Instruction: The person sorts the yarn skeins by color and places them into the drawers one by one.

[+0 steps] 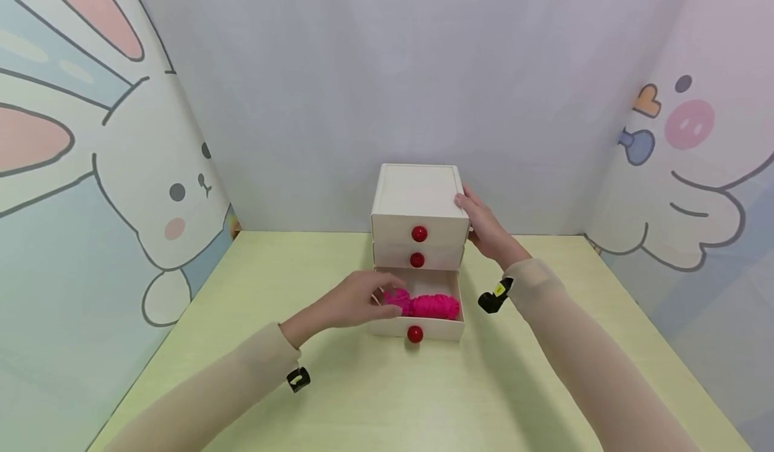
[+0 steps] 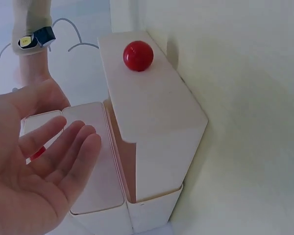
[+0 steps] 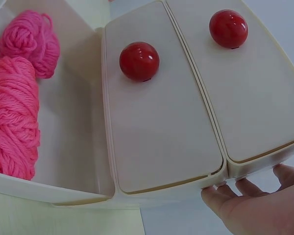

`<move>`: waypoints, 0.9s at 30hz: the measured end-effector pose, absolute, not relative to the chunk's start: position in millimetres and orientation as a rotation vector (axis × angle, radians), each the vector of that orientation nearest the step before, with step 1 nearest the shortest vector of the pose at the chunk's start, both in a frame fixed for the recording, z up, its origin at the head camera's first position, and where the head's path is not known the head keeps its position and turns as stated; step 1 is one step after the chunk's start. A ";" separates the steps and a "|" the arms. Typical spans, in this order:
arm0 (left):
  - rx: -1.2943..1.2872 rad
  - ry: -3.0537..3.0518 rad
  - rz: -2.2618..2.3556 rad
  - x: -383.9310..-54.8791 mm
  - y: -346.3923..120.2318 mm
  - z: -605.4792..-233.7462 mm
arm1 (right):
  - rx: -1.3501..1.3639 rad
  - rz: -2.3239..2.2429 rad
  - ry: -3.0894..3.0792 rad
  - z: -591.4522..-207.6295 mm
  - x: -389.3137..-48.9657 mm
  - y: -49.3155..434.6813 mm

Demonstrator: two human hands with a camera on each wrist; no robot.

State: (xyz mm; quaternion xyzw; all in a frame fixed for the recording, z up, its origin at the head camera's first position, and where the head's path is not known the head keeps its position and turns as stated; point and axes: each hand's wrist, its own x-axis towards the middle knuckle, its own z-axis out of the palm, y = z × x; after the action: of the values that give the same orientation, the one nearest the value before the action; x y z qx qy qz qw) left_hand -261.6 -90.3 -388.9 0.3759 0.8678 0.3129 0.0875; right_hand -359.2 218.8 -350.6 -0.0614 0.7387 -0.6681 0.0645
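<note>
A white drawer cabinet (image 1: 420, 193) with red knobs stands on the table, its bottom drawer (image 1: 387, 328) pulled out. Inside that drawer lie two pink yarn skeins, a long one (image 1: 437, 306) and a rounder one (image 3: 29, 41). My left hand (image 1: 359, 299) is over the drawer's left side at the rounder skein, partly covering it in the head view. Its fingers look loosely bent in the left wrist view, with no yarn visible in them. Against the cabinet's upper right side rests my right hand (image 1: 488, 230), fingertips touching the side and one digit on the top edge.
The two upper drawers, with red knobs (image 3: 139, 61), are closed. A pale curtain (image 1: 411, 69) hangs behind the yellow-green table (image 1: 290, 270). Cartoon-printed sheets (image 1: 151, 190) flank both sides. Each wrist bears a small black camera (image 1: 496, 295).
</note>
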 end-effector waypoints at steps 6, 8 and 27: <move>0.961 2.476 1.093 -245.7 -97.7 -401.6 | -0.184 -2.017 2.235 -352.7 -360.7 217.9; 0.889 2.421 1.162 -241.4 -100.5 -405.0 | -0.185 -2.019 2.235 -352.7 -361.1 218.5; 0.444 1.762 1.541 -224.4 -90.1 -460.2 | -0.189 -2.022 2.240 -351.0 -360.0 218.2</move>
State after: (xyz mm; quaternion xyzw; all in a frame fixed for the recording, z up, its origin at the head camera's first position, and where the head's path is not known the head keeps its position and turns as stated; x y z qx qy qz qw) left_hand -224.4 -90.1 -460.2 0.1732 0.6870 0.6008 0.3702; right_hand -360.0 218.2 -351.0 -0.0622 0.7396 -0.6676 0.0588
